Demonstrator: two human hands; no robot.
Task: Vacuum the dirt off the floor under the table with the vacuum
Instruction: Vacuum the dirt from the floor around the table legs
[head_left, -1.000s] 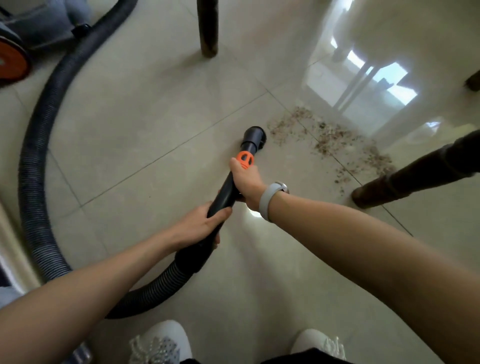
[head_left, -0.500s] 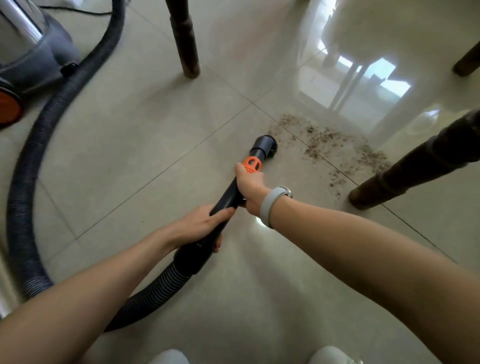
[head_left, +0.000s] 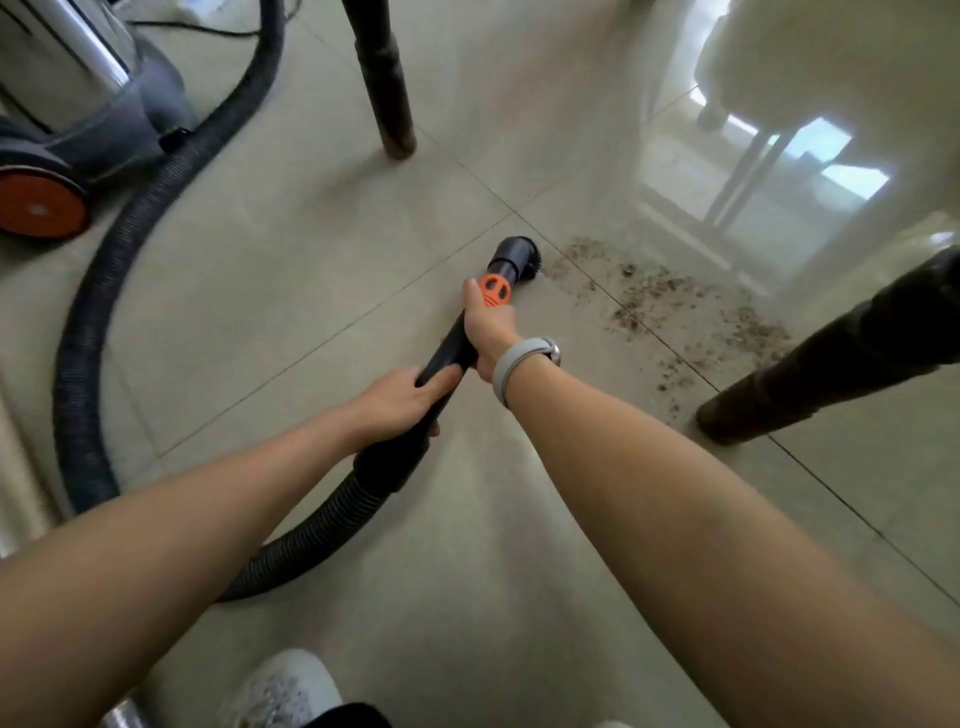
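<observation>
A white shoe (head_left: 283, 686) shows at the bottom edge. The left hand (head_left: 397, 400) grips the black wand (head_left: 447, 351) near the ribbed hose (head_left: 311, 530); the right hand (head_left: 488, 325), grey band (head_left: 511, 364) on its wrist, grasps it by the orange collar (head_left: 494, 291). The nozzle (head_left: 514, 257) sits at the edge of the dirt (head_left: 675, 306), between two dark table legs (head_left: 387, 88). The vacuum body (head_left: 83, 114) stands far left.

Both bare forearms reach forward toward twelve o'clock. The left hand (head_left: 402, 397) curls its grip with the thumb on top. The right hand (head_left: 488, 325), ahead at about one o'clock, seems closed too; its fingers are hidden underneath.
</observation>
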